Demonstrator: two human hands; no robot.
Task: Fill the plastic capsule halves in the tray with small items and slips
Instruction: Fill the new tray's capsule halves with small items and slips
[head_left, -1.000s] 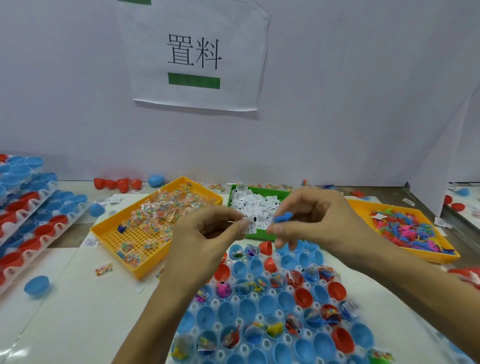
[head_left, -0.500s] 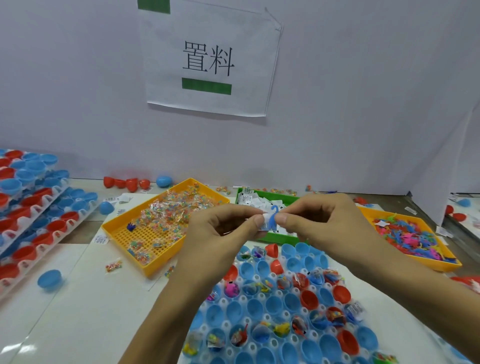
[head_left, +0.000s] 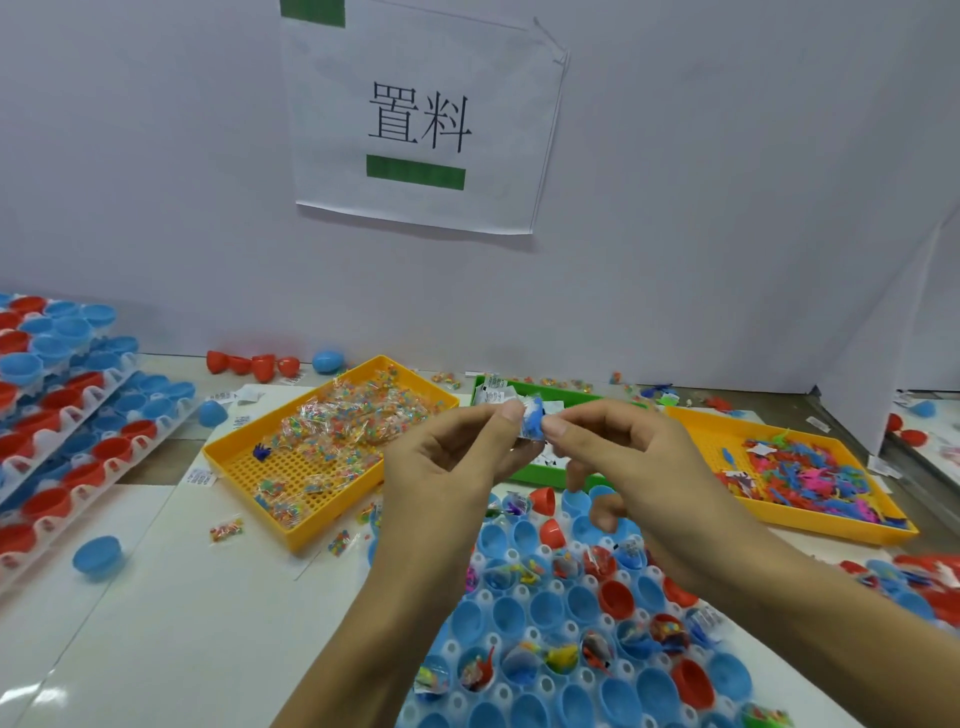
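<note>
Presently, at far left, stacked trays (head_left: 62, 415) of red and blue capsule halves slope toward the wall, and one loose blue half (head_left: 97, 556) lies on the white table (head_left: 156, 623) in front of them. Further in, a yellow basket (head_left: 291, 467) holds small clear packets of coloured beads; a few packets lie spilled on the table beside it.

My left hand (head_left: 441, 467) is raised over the near work tray, thumb and forefinger pinching a small blue toy (head_left: 533, 422) together with a white paper slip; the remaining fingers are curled loosely behind. My right hand (head_left: 618, 457) meets it from the other side, thumb and forefinger pinching the same blue toy, so both hands grip it at once, above the green tray (head_left: 524, 475) of printed slips. I cannot say with confidence whether the slip is wrapped around the toy or merely held against it, since my fingertips cover most of it.

Below my wrists sits the work tray (head_left: 524, 691), its sockets holding blue and red capsule halves (head_left: 615, 597). Several halves already contain a bead packet, a toy and a slip; others in the near rows hold nothing.

To the right, a second yellow basket (head_left: 727, 431) holds a heap of small coloured plastic toys. On the wall above hangs a paper sign (head_left: 421, 119) with two printed characters and a green bar.
</note>
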